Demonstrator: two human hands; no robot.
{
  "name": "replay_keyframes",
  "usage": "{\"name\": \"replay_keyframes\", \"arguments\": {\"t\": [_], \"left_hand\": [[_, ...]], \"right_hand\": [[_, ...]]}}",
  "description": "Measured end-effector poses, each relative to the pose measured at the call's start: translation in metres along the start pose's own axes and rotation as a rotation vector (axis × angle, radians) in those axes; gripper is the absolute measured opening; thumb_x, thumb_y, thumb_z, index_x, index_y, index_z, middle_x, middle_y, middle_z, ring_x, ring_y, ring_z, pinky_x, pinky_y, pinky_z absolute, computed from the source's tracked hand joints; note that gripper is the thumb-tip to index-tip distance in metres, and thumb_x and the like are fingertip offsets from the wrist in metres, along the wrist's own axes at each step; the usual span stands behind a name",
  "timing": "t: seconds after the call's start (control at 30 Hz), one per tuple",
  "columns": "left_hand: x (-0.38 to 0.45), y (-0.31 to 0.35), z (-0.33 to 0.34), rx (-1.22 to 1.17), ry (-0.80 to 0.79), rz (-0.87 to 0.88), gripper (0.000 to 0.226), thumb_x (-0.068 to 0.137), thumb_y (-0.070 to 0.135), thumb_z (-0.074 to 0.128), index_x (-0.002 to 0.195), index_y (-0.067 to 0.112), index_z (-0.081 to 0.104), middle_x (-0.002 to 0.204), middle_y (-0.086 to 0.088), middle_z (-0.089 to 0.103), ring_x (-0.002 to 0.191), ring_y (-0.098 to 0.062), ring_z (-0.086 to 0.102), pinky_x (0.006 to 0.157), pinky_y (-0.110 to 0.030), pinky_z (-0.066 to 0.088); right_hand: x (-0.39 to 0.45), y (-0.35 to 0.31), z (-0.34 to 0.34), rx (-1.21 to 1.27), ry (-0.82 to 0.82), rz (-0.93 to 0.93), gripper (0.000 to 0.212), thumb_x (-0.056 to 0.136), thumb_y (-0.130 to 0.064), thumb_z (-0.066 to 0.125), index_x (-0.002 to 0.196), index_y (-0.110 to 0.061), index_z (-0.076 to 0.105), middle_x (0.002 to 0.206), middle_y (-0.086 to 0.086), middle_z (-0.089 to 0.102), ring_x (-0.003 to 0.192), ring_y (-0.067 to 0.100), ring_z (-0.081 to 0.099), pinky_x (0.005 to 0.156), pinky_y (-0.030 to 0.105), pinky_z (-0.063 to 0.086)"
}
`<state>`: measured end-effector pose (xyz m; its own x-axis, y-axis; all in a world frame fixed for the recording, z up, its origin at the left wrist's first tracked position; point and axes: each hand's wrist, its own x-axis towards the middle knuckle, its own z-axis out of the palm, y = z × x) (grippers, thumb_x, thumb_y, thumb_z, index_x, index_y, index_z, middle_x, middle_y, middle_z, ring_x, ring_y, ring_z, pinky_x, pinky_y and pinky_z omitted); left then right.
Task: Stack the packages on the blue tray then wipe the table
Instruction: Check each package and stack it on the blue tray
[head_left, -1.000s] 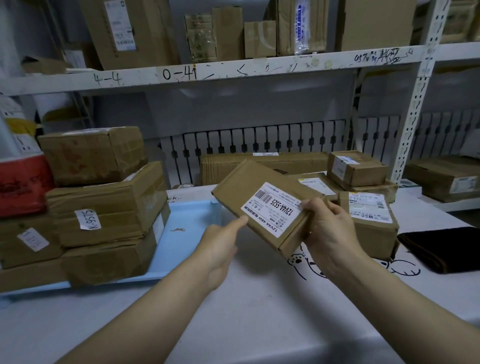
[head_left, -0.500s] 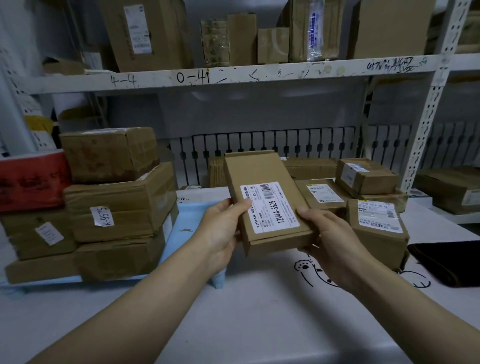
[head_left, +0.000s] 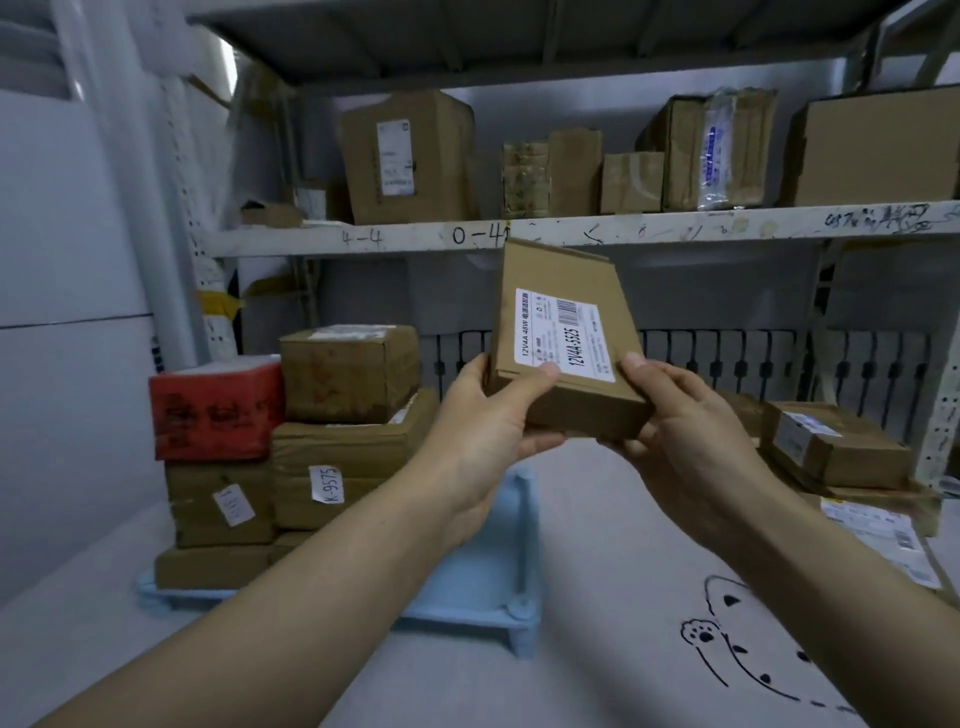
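I see the flat brown cardboard package with a white barcode label (head_left: 563, 338) held up in the air between both hands, its far end tilted upward, above the table and just right of the tray. My left hand (head_left: 483, 431) clamps its lower left corner, thumb pressed on the labelled face and fingers curled under. My right hand (head_left: 685, 441) grips the lower right corner, thumb on the edge, fingers wrapped beneath. Below and to the left sits the light blue plastic tray (head_left: 498, 587), already loaded on its left part with stacked brown cardboard boxes (head_left: 343, 467) and a red-wrapped parcel (head_left: 215, 410) on top of them. More small brown boxes (head_left: 831, 447) rest on the grey table (head_left: 571, 675) to the right. Behind runs a white metal shelf (head_left: 623, 228) carrying cartons.
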<state>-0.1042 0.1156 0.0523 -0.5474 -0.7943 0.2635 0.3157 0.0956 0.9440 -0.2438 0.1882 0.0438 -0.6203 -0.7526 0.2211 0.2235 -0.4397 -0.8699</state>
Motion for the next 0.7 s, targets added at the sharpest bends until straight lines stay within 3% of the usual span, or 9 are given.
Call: {"name": "replay_keyframes", "arguments": {"t": [0.1, 0.27, 0.4, 0.57, 0.7], "left_hand": [[-0.004, 0.025, -0.02, -0.032, 0.08, 0.051, 0.039, 0.094, 0.021, 0.064, 0.131, 0.018, 0.056, 0.117, -0.001, 0.072, 0.103, -0.015, 0.07, 0.089, -0.041, 0.059], [-0.011, 0.066, -0.072, -0.082, 0.225, 0.103, 0.024, 0.095, 0.02, 0.06, 0.12, 0.021, 0.059, 0.114, -0.003, 0.072, 0.106, -0.018, 0.068, 0.092, -0.043, 0.057], [-0.016, 0.094, -0.113, -0.126, 0.353, 0.141, 0.008, 0.097, 0.021, 0.056, 0.104, 0.022, 0.06, 0.11, -0.007, 0.072, 0.106, -0.022, 0.067, 0.088, -0.042, 0.058], [-0.018, 0.116, -0.174, -0.141, 0.557, 0.146, 0.033, 0.098, 0.023, 0.054, 0.129, 0.011, 0.054, 0.113, -0.011, 0.068, 0.104, -0.025, 0.066, 0.073, -0.036, 0.058], [-0.017, 0.122, -0.211, -0.101, 0.67, 0.119, 0.033, 0.098, 0.024, 0.052, 0.126, 0.006, 0.054, 0.107, -0.013, 0.066, 0.097, -0.024, 0.066, 0.06, -0.031, 0.057]], "right_hand": [[0.006, -0.003, 0.034, -0.046, -0.098, -0.023, 0.033, 0.096, -0.025, 0.062, 0.125, -0.012, 0.057, 0.115, 0.012, 0.071, 0.105, 0.024, 0.071, 0.082, 0.038, 0.059], [0.008, -0.001, 0.098, -0.145, -0.256, -0.034, 0.034, 0.098, -0.028, 0.06, 0.13, -0.016, 0.059, 0.112, 0.005, 0.074, 0.102, 0.019, 0.072, 0.091, 0.041, 0.058], [0.005, 0.002, 0.147, -0.126, -0.422, 0.023, 0.028, 0.101, -0.028, 0.054, 0.125, -0.016, 0.063, 0.113, 0.004, 0.074, 0.096, 0.019, 0.074, 0.085, 0.037, 0.06], [0.004, 0.013, 0.202, -0.153, -0.559, 0.111, 0.029, 0.102, -0.026, 0.052, 0.123, -0.01, 0.062, 0.114, 0.008, 0.073, 0.1, 0.021, 0.073, 0.092, 0.037, 0.057], [0.006, 0.031, 0.243, -0.258, -0.57, 0.099, 0.035, 0.1, -0.017, 0.054, 0.13, -0.001, 0.058, 0.126, 0.02, 0.065, 0.112, 0.033, 0.066, 0.094, 0.036, 0.056]]}}
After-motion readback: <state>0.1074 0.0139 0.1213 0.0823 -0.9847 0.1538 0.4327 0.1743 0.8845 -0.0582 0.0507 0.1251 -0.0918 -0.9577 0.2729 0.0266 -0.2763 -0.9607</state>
